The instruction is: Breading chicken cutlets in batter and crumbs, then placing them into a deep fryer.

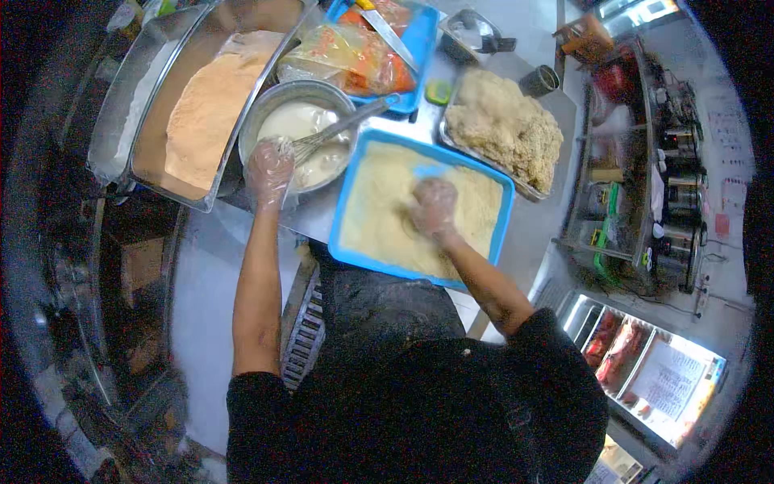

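Observation:
My left hand (270, 169), in a clear plastic glove, is over the near left part of a metal bowl (249, 118) of pale batter (296, 118). A wire whisk (344, 126) rests in the bowl, its handle over the right rim; the wires come close to my left hand. I cannot tell what its fingers hold. My right hand (435, 202), gloved too and blurred, is curled over pale crumbs (387, 212) in a blue tray (336, 233). Its fingertips are hidden. Blue tray bottom shows through the crumbs just beyond it.
Left stand metal bins, one with orange-tinted powder (205, 121), one with white powder (142, 103). Beyond are bagged food (338, 57) and a yellow-handled knife (390, 36) on another blue tray (426, 36). A heaped crumb container (505, 124) and dark cup (539, 81) stand right.

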The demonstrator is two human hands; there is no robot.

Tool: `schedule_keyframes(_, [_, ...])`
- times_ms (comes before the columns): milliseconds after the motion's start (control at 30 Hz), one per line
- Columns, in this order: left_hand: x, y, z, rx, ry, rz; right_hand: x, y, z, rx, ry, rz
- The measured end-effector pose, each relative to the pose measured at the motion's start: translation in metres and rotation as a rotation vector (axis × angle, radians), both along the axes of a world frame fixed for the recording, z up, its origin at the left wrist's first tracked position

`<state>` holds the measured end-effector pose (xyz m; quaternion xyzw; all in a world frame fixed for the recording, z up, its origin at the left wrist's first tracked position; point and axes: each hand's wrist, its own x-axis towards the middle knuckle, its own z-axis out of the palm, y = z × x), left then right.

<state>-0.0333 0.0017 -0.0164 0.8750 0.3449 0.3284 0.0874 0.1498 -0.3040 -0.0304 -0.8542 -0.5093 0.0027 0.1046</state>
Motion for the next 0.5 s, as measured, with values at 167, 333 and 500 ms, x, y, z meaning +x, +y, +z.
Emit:
schedule_keyframes(167, [-0.008,0.001,-0.021,0.104,0.122,0.085,0.028,-0.017,-0.042,0.263,-0.367,-0.031])
schedule_keyframes(333, [0.007,-0.011,0.023,-0.162,0.176,0.052,0.040,-0.037,0.013,-0.289,0.102,0.202])
schedule_keyframes(500, [0.007,-0.005,0.020,-0.266,0.185,0.047,0.048,-0.050,0.046,-0.459,0.608,0.105])
